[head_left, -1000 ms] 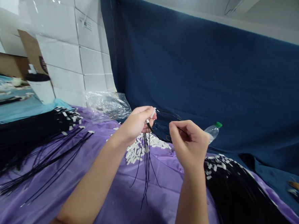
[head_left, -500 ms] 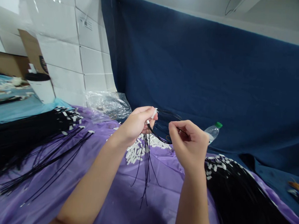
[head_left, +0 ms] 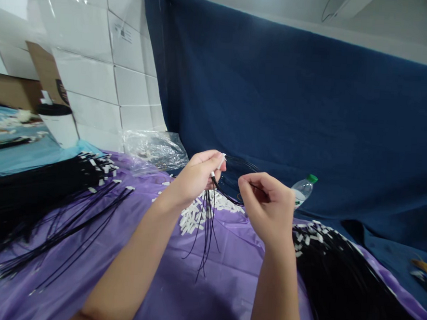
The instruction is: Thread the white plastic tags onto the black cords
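Black wires (head_left: 206, 232) with white plastic connectors (head_left: 221, 161) are gripped in my left hand (head_left: 200, 172); its fingers are closed and the loose wire ends hang down below it. Some of the wires loop across to my right hand (head_left: 269, 202). There the thumb and index finger are pinched together on a thin black wire, whose tip is hidden by the fingers. Behind and below my left hand lies a pile of small white connectors (head_left: 192, 220) on the purple cloth (head_left: 228, 281).
Bundles of black wires (head_left: 27, 192) lie at left, and another wire bundle (head_left: 350, 289) at right. A clear bottle with a green cap (head_left: 306, 187) stands behind my right hand. A plastic bag (head_left: 154, 149), white boxes (head_left: 95, 75) and a blue curtain (head_left: 292, 102) are behind.
My right hand has shifted slightly left, closer to my left hand. The hanging wire ends have swung a little left and up. Both hands keep their grip.
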`<state>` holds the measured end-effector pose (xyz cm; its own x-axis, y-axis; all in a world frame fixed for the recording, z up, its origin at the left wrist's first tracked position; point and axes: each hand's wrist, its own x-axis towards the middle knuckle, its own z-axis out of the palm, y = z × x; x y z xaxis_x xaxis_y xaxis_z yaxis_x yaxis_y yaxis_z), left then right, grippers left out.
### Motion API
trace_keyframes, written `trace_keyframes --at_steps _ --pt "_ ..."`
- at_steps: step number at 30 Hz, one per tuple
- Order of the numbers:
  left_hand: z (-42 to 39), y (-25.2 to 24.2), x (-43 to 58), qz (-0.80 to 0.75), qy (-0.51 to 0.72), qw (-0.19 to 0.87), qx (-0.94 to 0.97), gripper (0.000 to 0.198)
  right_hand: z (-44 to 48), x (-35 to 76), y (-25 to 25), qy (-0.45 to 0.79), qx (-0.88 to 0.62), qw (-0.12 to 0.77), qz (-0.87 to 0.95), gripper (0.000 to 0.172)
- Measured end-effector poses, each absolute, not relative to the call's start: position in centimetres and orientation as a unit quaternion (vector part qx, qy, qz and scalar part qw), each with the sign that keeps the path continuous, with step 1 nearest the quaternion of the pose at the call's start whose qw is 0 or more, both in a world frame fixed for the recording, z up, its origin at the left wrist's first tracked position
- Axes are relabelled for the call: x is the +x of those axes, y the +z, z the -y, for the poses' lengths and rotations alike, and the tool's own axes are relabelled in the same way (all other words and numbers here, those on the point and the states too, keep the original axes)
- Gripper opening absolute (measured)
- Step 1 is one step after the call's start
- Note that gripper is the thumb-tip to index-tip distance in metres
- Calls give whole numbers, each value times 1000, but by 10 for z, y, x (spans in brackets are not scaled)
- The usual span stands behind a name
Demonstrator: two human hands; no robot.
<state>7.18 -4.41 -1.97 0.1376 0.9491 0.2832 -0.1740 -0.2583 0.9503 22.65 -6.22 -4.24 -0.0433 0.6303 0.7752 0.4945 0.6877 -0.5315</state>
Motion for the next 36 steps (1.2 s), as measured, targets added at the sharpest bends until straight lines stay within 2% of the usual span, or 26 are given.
trace_keyframes --at_steps 3,9,25,31,33,36 --pt "43 -21 72 -343 559 502 564 27 62 227 -42 38 -391 571 721 10" --pt "43 -21 71 -343 546 495 582 27 58 224 -42 -96 -392 583 705 11" --pt "44 -21 72 -323 513 520 602 29 54 213 -44 -144 -392 582 698 16" --pt "37 -23 69 -360 571 499 544 27 69 217 -36 -225 -353 588 693 10" --pt "33 -25 68 -364 604 489 514 26 77 217 -32 -180 -345 539 747 13" --pt "29 -26 67 -357 639 489 473 26 83 216 -31 -29 -364 388 846 29"
